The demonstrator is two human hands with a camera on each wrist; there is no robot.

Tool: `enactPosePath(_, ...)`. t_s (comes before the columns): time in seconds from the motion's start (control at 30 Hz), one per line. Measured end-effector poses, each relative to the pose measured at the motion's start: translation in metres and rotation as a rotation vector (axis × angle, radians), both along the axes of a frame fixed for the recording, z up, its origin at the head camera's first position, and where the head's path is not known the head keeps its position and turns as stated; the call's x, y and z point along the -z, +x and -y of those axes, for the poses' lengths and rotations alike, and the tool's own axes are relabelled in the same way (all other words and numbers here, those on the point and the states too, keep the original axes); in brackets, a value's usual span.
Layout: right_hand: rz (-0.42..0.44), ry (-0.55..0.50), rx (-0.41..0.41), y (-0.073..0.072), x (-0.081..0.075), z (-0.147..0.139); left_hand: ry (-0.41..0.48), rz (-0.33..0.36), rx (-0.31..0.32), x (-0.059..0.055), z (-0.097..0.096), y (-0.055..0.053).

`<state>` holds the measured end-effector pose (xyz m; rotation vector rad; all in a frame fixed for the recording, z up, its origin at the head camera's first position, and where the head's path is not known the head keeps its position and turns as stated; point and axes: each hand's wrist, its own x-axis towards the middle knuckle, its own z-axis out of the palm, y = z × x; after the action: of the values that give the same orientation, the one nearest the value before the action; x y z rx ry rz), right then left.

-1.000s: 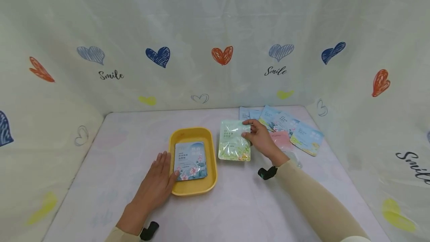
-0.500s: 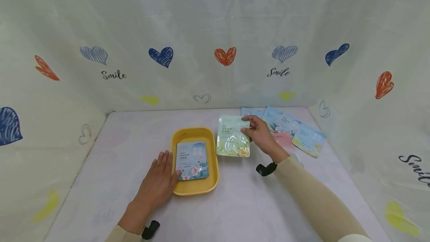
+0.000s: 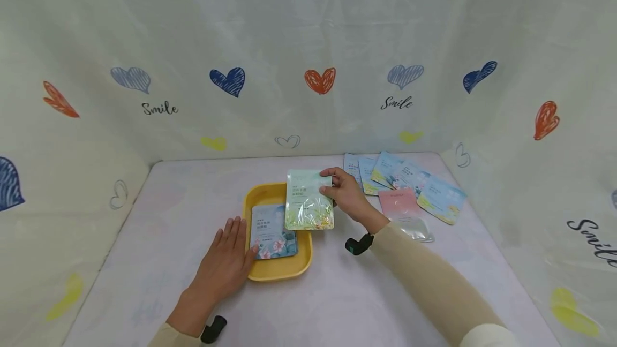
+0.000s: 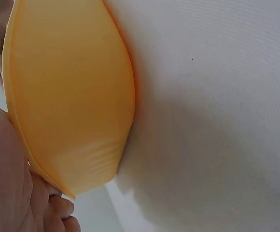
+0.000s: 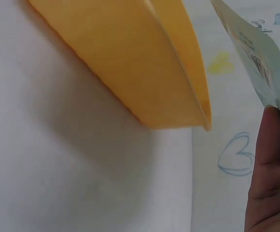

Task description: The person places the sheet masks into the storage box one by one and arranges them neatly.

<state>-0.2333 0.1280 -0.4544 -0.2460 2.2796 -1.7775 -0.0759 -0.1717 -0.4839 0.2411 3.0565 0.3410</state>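
Note:
A yellow tray (image 3: pixel 279 271) stands on the table, with a blue floral sachet (image 3: pixel 272 234) lying in it. My left hand (image 3: pixel 223 258) rests along the tray's left side, fingers straight and together, thumb over the rim; in the left wrist view it lies against the rim of the tray (image 4: pixel 72 96). Between thumb and fingers, my right hand (image 3: pixel 351 195) pinches a flat green sachet (image 3: pixel 307 202) by its right edge. The green sachet is held up over the tray's back right part and hides a corner of the blue one. In the right wrist view, the green sachet (image 5: pixel 263 58) appears edge-on.
Several blue sachets (image 3: pixel 441 200) are spread at the table's back right. A pink sachet (image 3: pixel 399 203) lies in front of them, with a clear-and-silver packet (image 3: pixel 418 229) nearer me. A heart-printed cloth (image 3: pixel 356 122) rises behind the table.
My right hand has moved left, bringing the green sachet from beside the tray to above it. The left hand and tray have stayed in place.

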Motion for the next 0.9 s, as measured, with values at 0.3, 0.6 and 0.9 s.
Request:
enactPosePath(0.3,0.027,0.004,-0.053,0.005,0.003,0.037,0.02,-0.006,-0.006,0.005,0.002,0.002)
enactPosePath(0.6,0.041,0.008,-0.085,0.01,0.01,0.059,0.038,-0.024,-0.006,0.007,0.002,0.0)
enactPosePath(0.9,0.036,0.074,-0.087,0.014,0.014,0.075,0.052,-0.017,-0.001,0.008,0.003,0.0)
